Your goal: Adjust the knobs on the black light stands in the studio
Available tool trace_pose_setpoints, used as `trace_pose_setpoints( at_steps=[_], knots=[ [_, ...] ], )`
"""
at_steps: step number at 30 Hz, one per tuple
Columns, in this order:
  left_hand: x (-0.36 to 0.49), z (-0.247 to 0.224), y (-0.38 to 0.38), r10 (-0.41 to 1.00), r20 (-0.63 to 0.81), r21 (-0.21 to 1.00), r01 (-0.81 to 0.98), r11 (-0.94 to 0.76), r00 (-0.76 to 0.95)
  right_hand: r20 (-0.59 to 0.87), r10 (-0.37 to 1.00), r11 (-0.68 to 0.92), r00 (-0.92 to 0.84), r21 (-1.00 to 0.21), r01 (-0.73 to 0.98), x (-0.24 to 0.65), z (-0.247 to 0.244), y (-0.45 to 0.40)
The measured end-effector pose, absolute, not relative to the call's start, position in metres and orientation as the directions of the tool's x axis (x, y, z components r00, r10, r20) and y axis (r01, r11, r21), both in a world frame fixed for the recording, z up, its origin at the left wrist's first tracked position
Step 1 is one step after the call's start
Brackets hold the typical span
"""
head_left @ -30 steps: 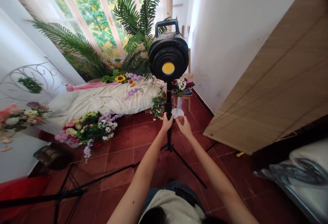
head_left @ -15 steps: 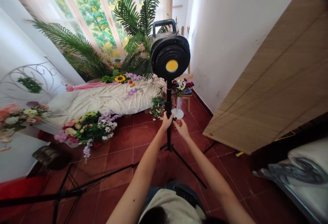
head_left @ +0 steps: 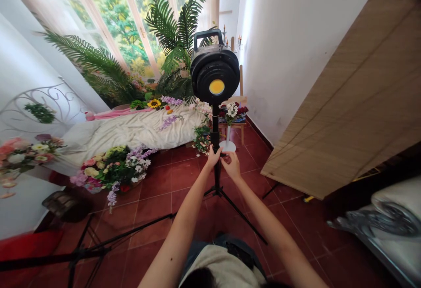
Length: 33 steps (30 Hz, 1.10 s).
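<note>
A black studio light [head_left: 215, 75] with a yellow round face and a top handle sits on a black light stand [head_left: 215, 123] in front of me. My left hand [head_left: 213, 157] is wrapped round the stand's pole, below the light. Beside it, my right hand [head_left: 231, 163] pinches a small dark knob [head_left: 223, 154] on the right side of the pole. Its fingertips partly cover the knob. The stand's legs spread on the red tiled floor below my hands.
Behind the stand lies a bed [head_left: 148, 125] with cream cloth and flowers. A flower bouquet [head_left: 115, 165] stands left, and another tripod's black legs [head_left: 131, 231] cross the lower left. A white vase [head_left: 227, 141] is just behind the pole. A tan blind [head_left: 342, 103] leans at right.
The light has shifted slightly left and down in view. My right fingers have closed in on the knob, while my left hand keeps its hold on the pole.
</note>
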<state>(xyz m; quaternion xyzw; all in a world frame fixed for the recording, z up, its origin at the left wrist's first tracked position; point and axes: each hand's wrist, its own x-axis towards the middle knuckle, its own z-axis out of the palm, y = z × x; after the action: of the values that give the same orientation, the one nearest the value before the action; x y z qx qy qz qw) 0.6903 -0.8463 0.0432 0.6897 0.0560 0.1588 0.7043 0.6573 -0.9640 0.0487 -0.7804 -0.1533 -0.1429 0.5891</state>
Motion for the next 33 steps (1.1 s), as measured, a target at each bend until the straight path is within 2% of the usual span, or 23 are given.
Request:
trace_pose_setpoints(
  at_steps=[3, 7, 9, 14, 16, 20, 23, 25, 28, 31, 33],
  knots=[
    [0.690, 0.043, -0.847, 0.300, 0.102, 0.994, -0.112, 0.016, 0.949, 0.340, 0.023, -0.182, 0.940, -0.923, 0.338, 0.665, 0.044, -0.963],
    [0.691, 0.041, -0.846, 0.301, 0.066, 0.997, -0.078, 0.029, 0.951, 0.111, 0.008, 0.078, 0.994, -0.991, 0.111, 0.677, 0.031, -0.959],
    [0.692, 0.040, -0.846, 0.308, 0.077, 0.996, -0.089, 0.023, 0.948, 0.038, 0.028, 0.132, 0.999, -0.991, 0.034, 0.680, 0.027, -0.958],
    [0.695, 0.037, -0.844, 0.300, 0.132, 0.990, -0.140, 0.006, 0.945, 0.100, 0.058, -0.039, 0.993, -0.994, 0.102, 0.676, 0.027, -0.961],
    [0.694, 0.036, -0.843, 0.298, 0.114, 0.992, -0.122, 0.008, 0.948, 0.071, 0.071, -0.067, 0.995, -0.995, 0.076, 0.676, 0.030, -0.961],
    [0.693, 0.036, -0.845, 0.292, 0.042, 0.998, -0.056, 0.038, 0.955, -0.128, 0.180, 0.071, 0.975, -0.987, -0.143, 0.683, 0.039, -0.953],
    [0.693, 0.035, -0.844, 0.323, 0.033, 0.998, -0.050, 0.043, 0.946, -0.246, 0.392, 0.277, 0.887, -0.887, -0.369, 0.687, 0.048, -0.950],
    [0.689, 0.031, -0.840, 0.346, 0.040, 0.996, -0.065, 0.061, 0.937, -0.219, 0.498, 0.388, 0.839, -0.809, -0.441, 0.687, 0.053, -0.951],
    [0.664, 0.014, -0.823, 0.353, -0.006, 0.991, -0.043, 0.130, 0.935, -0.125, 0.521, 0.511, 0.844, -0.746, -0.426, 0.682, 0.061, -0.952],
    [0.602, -0.016, -0.792, 0.282, -0.247, 0.957, 0.188, 0.220, 0.927, -0.036, 0.451, 0.611, 0.892, -0.715, -0.338, 0.676, 0.066, -0.947],
    [0.541, -0.041, -0.765, 0.280, -0.436, 0.893, 0.372, 0.255, 0.855, 0.000, 0.389, 0.649, 0.921, -0.710, -0.273, 0.672, 0.068, -0.942]
  ],
)
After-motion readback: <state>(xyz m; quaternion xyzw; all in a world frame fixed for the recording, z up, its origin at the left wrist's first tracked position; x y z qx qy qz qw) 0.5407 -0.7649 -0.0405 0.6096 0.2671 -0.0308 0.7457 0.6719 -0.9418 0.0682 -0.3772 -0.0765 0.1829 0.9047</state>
